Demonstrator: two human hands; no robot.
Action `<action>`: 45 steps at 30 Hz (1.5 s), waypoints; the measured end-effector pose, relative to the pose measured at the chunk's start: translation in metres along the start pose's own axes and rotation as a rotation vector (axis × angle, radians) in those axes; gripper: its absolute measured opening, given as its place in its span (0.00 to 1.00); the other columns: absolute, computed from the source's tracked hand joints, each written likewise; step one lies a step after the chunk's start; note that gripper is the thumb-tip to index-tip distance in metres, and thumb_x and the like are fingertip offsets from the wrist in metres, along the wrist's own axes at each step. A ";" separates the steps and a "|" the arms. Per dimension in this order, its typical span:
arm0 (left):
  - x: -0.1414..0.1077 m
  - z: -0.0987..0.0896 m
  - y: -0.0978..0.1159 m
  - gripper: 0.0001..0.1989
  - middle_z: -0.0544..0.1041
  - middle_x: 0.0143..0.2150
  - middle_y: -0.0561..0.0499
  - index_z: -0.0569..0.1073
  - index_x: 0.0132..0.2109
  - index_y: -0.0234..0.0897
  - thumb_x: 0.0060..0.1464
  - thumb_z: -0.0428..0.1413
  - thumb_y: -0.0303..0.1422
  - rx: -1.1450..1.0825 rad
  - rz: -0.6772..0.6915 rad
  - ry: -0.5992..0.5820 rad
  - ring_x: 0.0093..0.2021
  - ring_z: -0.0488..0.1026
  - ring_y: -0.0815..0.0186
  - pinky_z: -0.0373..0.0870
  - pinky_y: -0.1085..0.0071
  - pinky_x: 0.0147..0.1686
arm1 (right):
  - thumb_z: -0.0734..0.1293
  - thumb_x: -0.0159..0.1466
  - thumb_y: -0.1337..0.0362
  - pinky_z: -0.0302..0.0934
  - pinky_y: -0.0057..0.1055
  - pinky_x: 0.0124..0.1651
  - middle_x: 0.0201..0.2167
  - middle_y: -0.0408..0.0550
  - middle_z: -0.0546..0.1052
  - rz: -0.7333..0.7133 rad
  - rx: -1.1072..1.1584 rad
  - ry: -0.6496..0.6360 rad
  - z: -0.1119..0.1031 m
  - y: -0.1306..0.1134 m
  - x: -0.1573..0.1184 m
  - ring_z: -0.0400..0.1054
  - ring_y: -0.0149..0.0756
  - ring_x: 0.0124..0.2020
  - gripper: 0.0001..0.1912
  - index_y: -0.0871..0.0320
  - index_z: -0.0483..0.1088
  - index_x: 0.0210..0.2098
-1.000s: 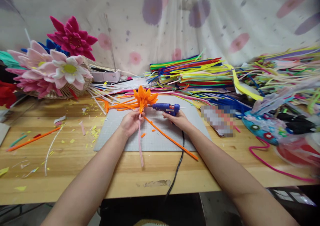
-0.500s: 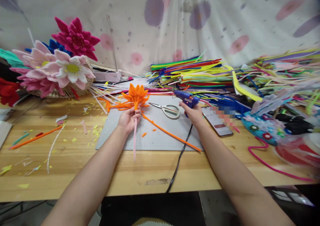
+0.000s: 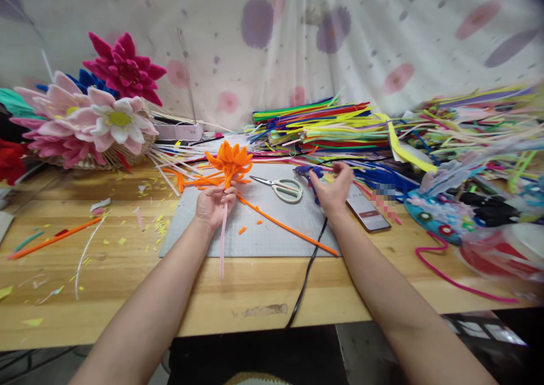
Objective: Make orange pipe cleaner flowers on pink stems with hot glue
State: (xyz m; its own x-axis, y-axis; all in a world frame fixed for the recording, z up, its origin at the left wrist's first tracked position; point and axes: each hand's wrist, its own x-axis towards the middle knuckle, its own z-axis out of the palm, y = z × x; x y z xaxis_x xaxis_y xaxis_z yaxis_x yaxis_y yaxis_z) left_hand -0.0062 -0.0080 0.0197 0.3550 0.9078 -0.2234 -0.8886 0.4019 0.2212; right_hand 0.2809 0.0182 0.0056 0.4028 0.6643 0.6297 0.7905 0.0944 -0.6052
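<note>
My left hand (image 3: 213, 204) is closed round the base of an orange pipe-cleaner flower (image 3: 229, 161), held upright over the grey cutting mat (image 3: 255, 240). From under the fingers a pale pink stem (image 3: 223, 249) hangs down. My right hand (image 3: 334, 189) has its fingers apart beside the blue glue gun (image 3: 304, 172), which rests at the mat's right side, partly hidden by the hand. Scissors (image 3: 284, 190) with pale handles lie between the two hands. One long orange pipe cleaner (image 3: 289, 226) crosses the mat, and more orange pieces (image 3: 199, 182) lie behind my left hand.
A basket (image 3: 134, 149) of fuzzy flowers stands at the left. Bundles of coloured pipe cleaners (image 3: 331, 127) line the back. A phone (image 3: 369, 214) lies right of the mat. The black cord (image 3: 306, 277) runs over the front edge. Yellow scraps (image 3: 161, 224) dot the left side.
My right hand has let go of the glue gun, which now lies lower on the mat, and its fingers have spread. The left hand keeps the orange flower; the whole view has shifted slightly.
</note>
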 end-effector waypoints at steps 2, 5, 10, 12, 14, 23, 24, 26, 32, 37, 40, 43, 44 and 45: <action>0.001 0.000 0.000 0.17 0.66 0.32 0.45 0.64 0.43 0.28 0.44 0.44 0.16 0.009 0.001 0.008 0.24 0.61 0.76 0.57 0.84 0.15 | 0.65 0.53 0.49 0.53 0.42 0.51 0.46 0.61 0.66 -0.154 0.000 0.071 -0.012 -0.018 -0.005 0.58 0.47 0.50 0.28 0.62 0.61 0.46; 0.003 0.001 -0.003 0.16 0.66 0.31 0.46 0.65 0.43 0.29 0.47 0.42 0.15 0.045 0.006 0.047 0.24 0.61 0.76 0.58 0.85 0.15 | 0.61 0.59 0.54 0.57 0.35 0.44 0.37 0.54 0.70 -0.330 0.106 -0.328 -0.014 -0.046 -0.017 0.63 0.40 0.40 0.15 0.58 0.65 0.38; 0.004 0.003 -0.007 0.13 0.64 0.29 0.48 0.65 0.38 0.29 0.48 0.42 0.14 0.113 -0.012 0.093 0.24 0.61 0.77 0.59 0.86 0.17 | 0.66 0.54 0.58 0.54 0.27 0.32 0.31 0.46 0.72 -0.451 0.036 -0.986 0.021 -0.082 -0.046 0.64 0.32 0.32 0.10 0.57 0.67 0.33; 0.004 0.003 -0.007 0.13 0.63 0.29 0.49 0.64 0.36 0.29 0.47 0.42 0.14 0.127 -0.011 0.088 0.23 0.60 0.77 0.58 0.87 0.16 | 0.64 0.56 0.59 0.53 0.27 0.31 0.31 0.47 0.73 -0.453 -0.035 -1.013 0.032 -0.091 -0.052 0.64 0.33 0.32 0.08 0.57 0.66 0.30; 0.004 0.003 -0.008 0.13 0.63 0.29 0.49 0.64 0.36 0.29 0.46 0.42 0.14 0.134 -0.006 0.078 0.23 0.59 0.77 0.57 0.87 0.16 | 0.61 0.58 0.61 0.52 0.27 0.31 0.31 0.48 0.73 -0.425 -0.077 -1.013 0.038 -0.096 -0.054 0.65 0.34 0.32 0.07 0.58 0.66 0.27; 0.002 0.005 -0.008 0.17 0.63 0.29 0.50 0.65 0.42 0.29 0.45 0.42 0.14 0.096 -0.023 0.087 0.22 0.58 0.78 0.57 0.86 0.15 | 0.57 0.60 0.63 0.50 0.23 0.22 0.22 0.41 0.71 0.243 0.310 -0.972 0.038 -0.077 -0.019 0.59 0.25 0.18 0.07 0.58 0.63 0.35; 0.003 0.005 -0.008 0.18 0.63 0.29 0.50 0.65 0.43 0.28 0.44 0.42 0.14 0.099 -0.030 0.082 0.22 0.58 0.78 0.56 0.86 0.15 | 0.58 0.59 0.62 0.50 0.23 0.22 0.20 0.40 0.70 0.192 0.319 -0.954 0.036 -0.074 -0.014 0.58 0.26 0.18 0.08 0.58 0.64 0.36; 0.003 0.003 -0.007 0.20 0.63 0.29 0.49 0.65 0.45 0.27 0.43 0.42 0.15 0.104 -0.041 0.070 0.21 0.57 0.78 0.56 0.85 0.15 | 0.60 0.58 0.58 0.50 0.23 0.24 0.20 0.41 0.69 0.007 0.312 -0.960 0.028 -0.069 -0.003 0.58 0.27 0.21 0.10 0.58 0.68 0.32; 0.004 0.002 -0.003 0.18 0.62 0.28 0.49 0.66 0.45 0.25 0.44 0.44 0.19 0.094 -0.052 0.037 0.20 0.56 0.77 0.56 0.84 0.14 | 0.63 0.55 0.52 0.47 0.26 0.23 0.17 0.42 0.66 -0.171 0.145 -1.044 -0.004 -0.075 0.017 0.55 0.27 0.20 0.16 0.58 0.71 0.23; 0.005 0.002 -0.007 0.16 0.63 0.27 0.49 0.67 0.38 0.28 0.41 0.44 0.15 0.204 -0.024 0.067 0.20 0.57 0.77 0.52 0.85 0.13 | 0.63 0.56 0.54 0.54 0.26 0.30 0.24 0.44 0.71 -0.290 0.348 -0.939 0.000 -0.081 0.012 0.62 0.30 0.27 0.14 0.59 0.73 0.29; 0.005 0.001 -0.011 0.14 0.64 0.27 0.50 0.66 0.34 0.28 0.39 0.45 0.14 0.321 0.001 0.061 0.18 0.54 0.80 0.48 0.86 0.12 | 0.63 0.59 0.58 0.55 0.27 0.36 0.31 0.46 0.73 -0.420 0.336 -0.758 0.006 -0.083 0.008 0.65 0.31 0.33 0.12 0.56 0.75 0.35; 0.005 0.000 -0.015 0.13 0.62 0.25 0.54 0.67 0.32 0.28 0.36 0.48 0.14 0.454 0.013 0.012 0.16 0.50 0.82 0.45 0.86 0.11 | 0.61 0.61 0.61 0.54 0.27 0.34 0.33 0.46 0.73 -0.552 0.195 -0.656 0.005 -0.087 0.007 0.64 0.31 0.33 0.12 0.53 0.75 0.38; 0.005 0.000 -0.017 0.12 0.62 0.24 0.55 0.67 0.31 0.28 0.35 0.49 0.14 0.495 0.019 -0.002 0.16 0.50 0.83 0.44 0.86 0.11 | 0.60 0.62 0.62 0.53 0.28 0.34 0.33 0.46 0.73 -0.602 0.151 -0.630 0.004 -0.088 0.006 0.64 0.31 0.33 0.12 0.52 0.75 0.38; 0.006 -0.001 -0.018 0.11 0.61 0.24 0.55 0.67 0.30 0.28 0.35 0.50 0.15 0.531 0.029 -0.012 0.16 0.50 0.83 0.44 0.86 0.11 | 0.60 0.62 0.63 0.53 0.28 0.34 0.32 0.47 0.73 -0.657 0.114 -0.603 0.003 -0.090 0.006 0.63 0.32 0.33 0.12 0.52 0.76 0.37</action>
State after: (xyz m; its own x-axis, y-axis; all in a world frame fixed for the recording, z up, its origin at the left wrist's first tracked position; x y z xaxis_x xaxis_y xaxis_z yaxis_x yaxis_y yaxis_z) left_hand 0.0116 -0.0100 0.0139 0.3383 0.9195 -0.2003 -0.6298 0.3793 0.6779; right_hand 0.2110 0.0162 0.0621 -0.4508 0.7236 0.5226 0.7123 0.6445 -0.2780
